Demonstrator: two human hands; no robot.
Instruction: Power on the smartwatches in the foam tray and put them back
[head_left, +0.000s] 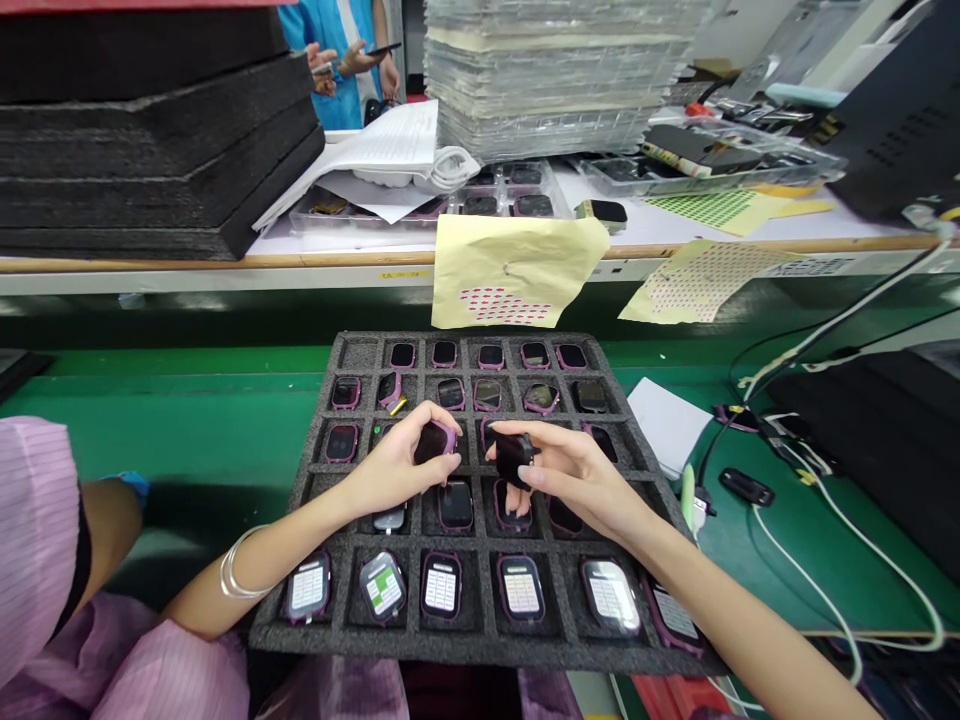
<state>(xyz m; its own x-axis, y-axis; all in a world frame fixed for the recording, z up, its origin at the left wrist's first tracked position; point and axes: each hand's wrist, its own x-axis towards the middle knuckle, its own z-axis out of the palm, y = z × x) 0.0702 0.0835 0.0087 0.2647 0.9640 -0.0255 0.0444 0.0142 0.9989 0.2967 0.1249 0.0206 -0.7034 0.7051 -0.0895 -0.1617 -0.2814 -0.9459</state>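
Note:
My left hand [409, 455] is closed around a purple-framed smartwatch body [433, 443], its dark screen facing up. Close by on the right, my right hand [574, 465] pinches a black smartwatch body [513, 458] between thumb and fingers, tilted. Both hands are above a dark grey foam tray [480, 645] divided into square compartments. Several purple-framed watches lie in it. Those in the front row, such as one watch [441, 585], show white labels or lit screens; the back rows are dark. A yellow tab [398, 405] sticks out beside one tilted watch [388, 388]. My hands and forearms hide some compartments.
On the green bench [187, 400] right of the tray are white paper [670, 425], cables and a small black device [746, 487]. The shelf holds black foam trays [150, 150], stacked clear plastic trays [555, 80] and yellow sticker sheets [517, 265]. A person in blue [337, 60] stands behind.

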